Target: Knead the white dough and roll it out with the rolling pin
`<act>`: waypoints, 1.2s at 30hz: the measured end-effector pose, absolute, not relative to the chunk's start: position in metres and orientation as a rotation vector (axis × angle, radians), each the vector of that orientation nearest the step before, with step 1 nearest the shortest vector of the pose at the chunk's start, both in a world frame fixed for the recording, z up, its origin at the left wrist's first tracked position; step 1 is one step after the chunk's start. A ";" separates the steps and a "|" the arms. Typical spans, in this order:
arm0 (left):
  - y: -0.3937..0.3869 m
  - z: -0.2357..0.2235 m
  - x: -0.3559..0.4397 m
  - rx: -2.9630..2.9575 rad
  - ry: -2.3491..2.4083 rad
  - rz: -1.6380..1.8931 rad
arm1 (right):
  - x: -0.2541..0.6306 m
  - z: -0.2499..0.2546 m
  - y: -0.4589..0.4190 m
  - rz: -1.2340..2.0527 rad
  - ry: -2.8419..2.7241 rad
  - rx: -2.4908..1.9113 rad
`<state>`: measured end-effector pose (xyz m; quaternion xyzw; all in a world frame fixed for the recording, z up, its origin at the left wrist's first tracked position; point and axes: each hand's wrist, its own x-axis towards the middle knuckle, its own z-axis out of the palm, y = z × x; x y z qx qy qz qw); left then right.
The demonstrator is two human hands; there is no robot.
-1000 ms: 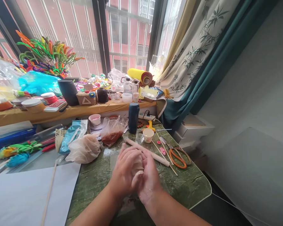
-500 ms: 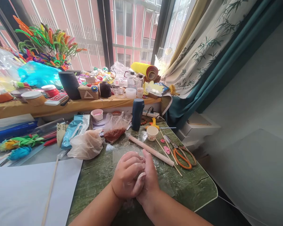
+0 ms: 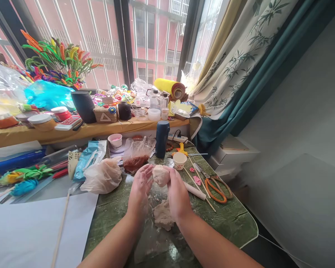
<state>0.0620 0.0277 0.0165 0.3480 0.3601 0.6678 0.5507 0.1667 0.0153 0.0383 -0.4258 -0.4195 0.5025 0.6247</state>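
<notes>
A pale, rounded lump of dough point(image 3: 161, 176) is held up between my two hands over the table. My right hand point(image 3: 180, 195) has its fingers against the right side of the lump. On the other side, my left hand point(image 3: 141, 191) is cupped with its fingers apart, close to the lump; whether its fingertips touch is hard to tell. Below them a flatter, rough-edged piece of the same dough point(image 3: 163, 216) lies on a clear plastic sheet point(image 3: 153, 245). Behind my right hand, a rolling pin point(image 3: 195, 191) is partly hidden.
Scissors point(image 3: 216, 190), thin sticks point(image 3: 210, 204) and a paper cup point(image 3: 180, 161) lie to the right. A dark blue bottle point(image 3: 162, 139) and a bag of reddish-brown material point(image 3: 136, 160) stand behind. Leftward are a crumpled plastic bag point(image 3: 102, 176) and white paper point(image 3: 36, 227).
My hands were clasped together around something hidden; they have parted and moved up and forward, showing the lump of dough. The dough piece on the sheet has come into sight.
</notes>
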 end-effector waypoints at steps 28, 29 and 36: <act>-0.003 0.043 0.052 2.535 0.801 1.524 | 0.141 0.050 -0.004 1.823 -0.105 -0.603; -0.002 0.041 0.053 2.492 0.808 1.535 | 0.139 0.047 -0.002 1.807 -0.112 -0.632; 0.021 0.022 0.048 1.525 1.027 1.618 | 0.137 0.040 0.009 1.746 -0.381 -0.816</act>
